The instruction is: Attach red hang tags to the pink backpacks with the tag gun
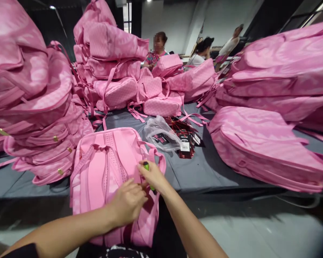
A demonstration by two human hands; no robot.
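A pink backpack (94, 179) leans upright against the table's front edge, its back panel and shoulder straps facing me. My right hand (152, 175) is closed around a slim green tool with a dark end (146, 165), held over the backpack's right side; its working tip is hidden. Just left of it, my left hand (127, 200) has its fingers bent and pressed together on the backpack's right strap area. Both hands nearly meet there, and what lies between the left fingertips is mostly covered.
Behind the backpack, a clear plastic bag (161, 134) and black-and-red tags (185, 143) lie on the grey-covered table (199, 175). Tall piles of pink backpacks stand at left (43, 89) and right (280, 71). Smaller pink bags (161, 106) fill the back. Several people are beyond.
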